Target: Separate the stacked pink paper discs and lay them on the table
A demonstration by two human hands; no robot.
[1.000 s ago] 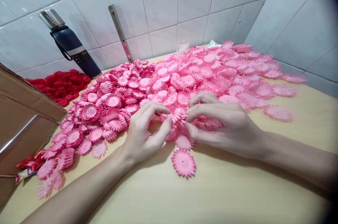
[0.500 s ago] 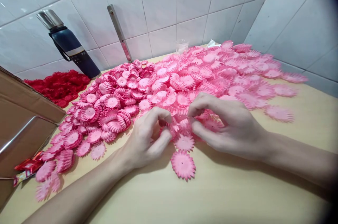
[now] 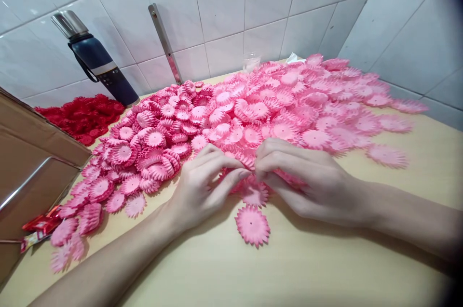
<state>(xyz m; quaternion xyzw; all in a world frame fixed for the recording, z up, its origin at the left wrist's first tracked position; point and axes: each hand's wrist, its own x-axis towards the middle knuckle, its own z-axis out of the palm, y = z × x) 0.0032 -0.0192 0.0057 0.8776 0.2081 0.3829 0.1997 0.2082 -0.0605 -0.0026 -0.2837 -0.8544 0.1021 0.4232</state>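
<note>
Pinching one pink disc [image 3: 250,182] between the fingertips of my left hand [image 3: 202,189] and right hand [image 3: 311,181], I may tear its frills by tugging apart.

We could not tell which pink disc [image 3: 250,183] our left hand [image 3: 197,191] and right hand [image 3: 307,181] pinched; the cardboard box [image 3: 32,153] ran off the left edge, and the far-right discs [image 3: 388,155] blurred.

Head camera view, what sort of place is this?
Likely a small home workshop for piecework: a wooden table against white tiled walls, heaped with pink petal discs, a cardboard box beside it.
</note>
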